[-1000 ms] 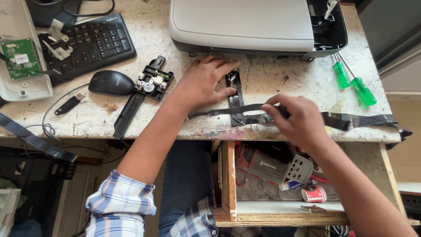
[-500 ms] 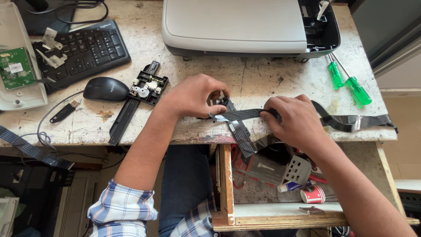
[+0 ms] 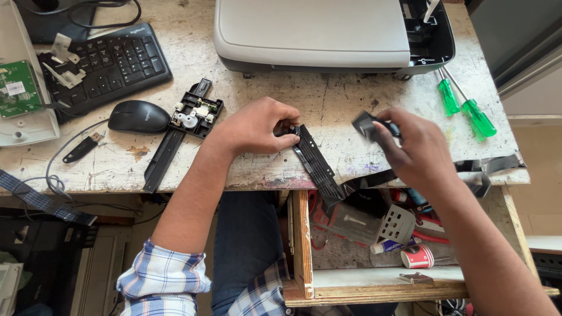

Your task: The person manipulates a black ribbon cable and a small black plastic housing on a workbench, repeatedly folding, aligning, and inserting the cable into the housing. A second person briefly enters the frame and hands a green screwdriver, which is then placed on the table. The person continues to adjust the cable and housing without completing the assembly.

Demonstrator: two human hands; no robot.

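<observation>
i see the worn worktable [image 3: 263, 169] filling most of the view, and i place everything else against the grey printer [image 3: 316, 32] at its far edge. below the printer and toward its left, my left hand [image 3: 254, 126] is curled narrow, fingertips pinching the top end of a long black ribbed strip [image 3: 313, 161] that runs from there diagonally down past the table's near edge. below the printer's right half, my right hand [image 3: 413, 149] is closed around a small dark piece [image 3: 366, 124], which is too blurred for me to tell more. a flat black ribbon cable [image 3: 492, 167] trails from under that hand toward the right. left of the printer sits a black keyboard [image 3: 105, 64], with a black mouse [image 3: 139, 116] below it and an opened black mechanism [image 3: 196, 111] beside the mouse. two green screwdrivers [image 3: 465, 105] lie just off the printer's lower right corner.
</observation>
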